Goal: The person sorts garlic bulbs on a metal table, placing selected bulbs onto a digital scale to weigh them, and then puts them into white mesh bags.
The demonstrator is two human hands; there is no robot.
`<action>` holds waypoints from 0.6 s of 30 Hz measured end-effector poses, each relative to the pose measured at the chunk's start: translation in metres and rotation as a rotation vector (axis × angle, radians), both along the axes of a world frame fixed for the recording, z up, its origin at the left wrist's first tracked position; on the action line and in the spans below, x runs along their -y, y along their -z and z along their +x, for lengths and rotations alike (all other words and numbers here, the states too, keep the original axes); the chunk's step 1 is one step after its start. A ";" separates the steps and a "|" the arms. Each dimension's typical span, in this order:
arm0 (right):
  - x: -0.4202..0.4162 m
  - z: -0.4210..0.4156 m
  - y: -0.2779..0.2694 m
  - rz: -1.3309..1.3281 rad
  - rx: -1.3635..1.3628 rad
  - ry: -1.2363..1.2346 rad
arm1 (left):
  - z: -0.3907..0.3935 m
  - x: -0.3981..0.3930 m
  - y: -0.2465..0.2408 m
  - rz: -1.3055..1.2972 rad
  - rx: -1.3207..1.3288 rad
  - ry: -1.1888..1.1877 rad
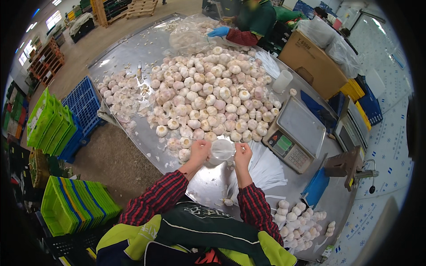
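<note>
Between my hands is a translucent white plastic cylinder, its round mouth facing up toward me. My left hand pinches its left side, and my right hand pinches something thin and pale at its right rim; whether that is netting cannot be told. Just beyond the cylinder rises a large heap of garlic bulbs. A fan of flat white mesh sleeves lies on the metal table, beside and partly behind my right forearm. One small garlic bulb sits near the table edge, between my forearms.
Right of the heap are a digital scale and another plastic cylinder. Netted garlic lies lower right, below a clamped metal device. Across the table, a co-worker's blue-gloved hand touches a clear bag. Green crates stand left.
</note>
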State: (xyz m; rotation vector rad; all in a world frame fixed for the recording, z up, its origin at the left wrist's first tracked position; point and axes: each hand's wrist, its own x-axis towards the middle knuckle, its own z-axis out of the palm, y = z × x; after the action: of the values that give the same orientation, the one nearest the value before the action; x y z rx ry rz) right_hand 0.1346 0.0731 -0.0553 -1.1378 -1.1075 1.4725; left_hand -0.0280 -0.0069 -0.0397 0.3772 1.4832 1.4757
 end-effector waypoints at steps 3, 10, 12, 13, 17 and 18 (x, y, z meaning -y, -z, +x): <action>0.008 -0.005 0.016 0.032 0.154 0.011 | -0.003 0.005 0.019 -0.163 -0.261 0.162; 0.023 -0.001 0.053 0.560 0.912 -0.100 | -0.005 0.017 0.078 -0.222 -1.092 0.394; 0.019 0.000 0.055 0.566 0.926 -0.129 | -0.014 0.024 0.077 -0.258 -1.087 0.481; 0.016 0.003 0.046 0.564 0.904 -0.146 | -0.022 0.029 0.069 -0.279 -1.085 0.519; 0.025 0.026 -0.055 0.526 0.670 0.155 | -0.106 0.056 -0.006 -0.055 -1.188 0.214; 0.044 0.025 -0.078 0.551 0.649 0.088 | -0.137 0.058 -0.012 -0.080 -1.310 0.119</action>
State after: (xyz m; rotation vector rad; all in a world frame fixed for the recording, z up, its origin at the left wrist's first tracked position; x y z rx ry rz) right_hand 0.1592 0.0293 0.0228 -1.2581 -1.7419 0.6467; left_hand -0.1645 -0.0646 -0.0272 1.5423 2.4084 1.0204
